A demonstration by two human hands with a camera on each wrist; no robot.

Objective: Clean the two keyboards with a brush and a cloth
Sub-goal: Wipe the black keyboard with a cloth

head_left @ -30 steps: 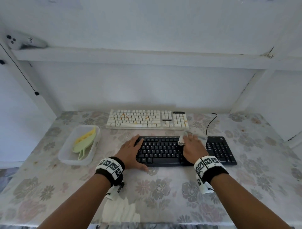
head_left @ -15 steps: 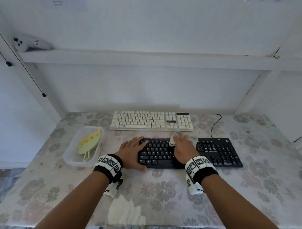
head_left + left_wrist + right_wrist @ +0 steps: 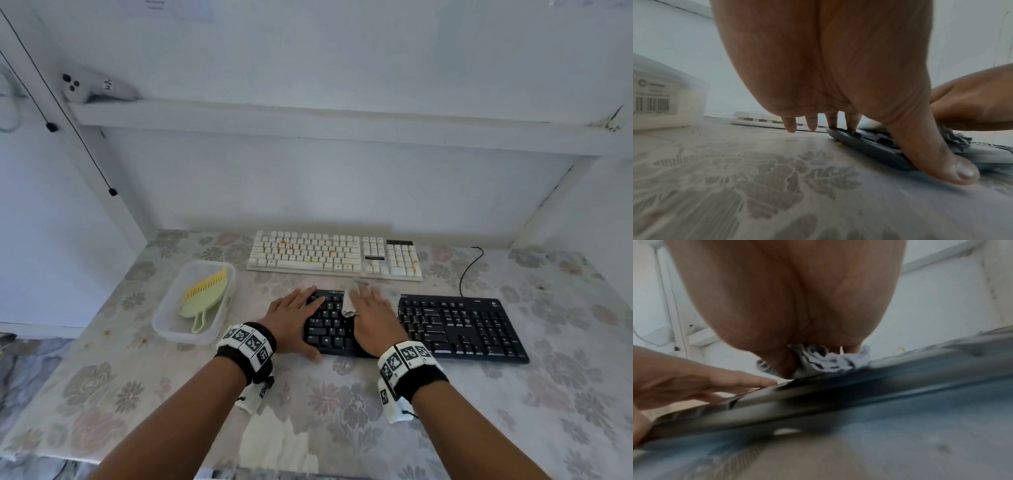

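A black keyboard (image 3: 459,325) lies near me on the floral table, and a white keyboard (image 3: 325,255) with orange crumbs on its keys lies behind it. My left hand (image 3: 294,315) rests flat on the black keyboard's left end, fingers straight, thumb along its front edge (image 3: 865,146). Just to its right, my right hand (image 3: 371,315) presses a crumpled grey-white cloth (image 3: 348,303) onto the keys with straight fingers; the cloth (image 3: 830,360) bunches out from under the palm. A green brush (image 3: 205,298) with yellow bristles lies in a clear plastic container (image 3: 161,322) at the left.
The black keyboard's cable (image 3: 469,270) curls toward the back wall at the right. A white shelf beam (image 3: 342,120) crosses above the table, with a white controller (image 3: 96,87) on its left end. White posts flank the table.
My right hand has slid the cloth leftward along the black keyboard, from its middle toward the left hand. The left hand has stayed on the keyboard's left end.
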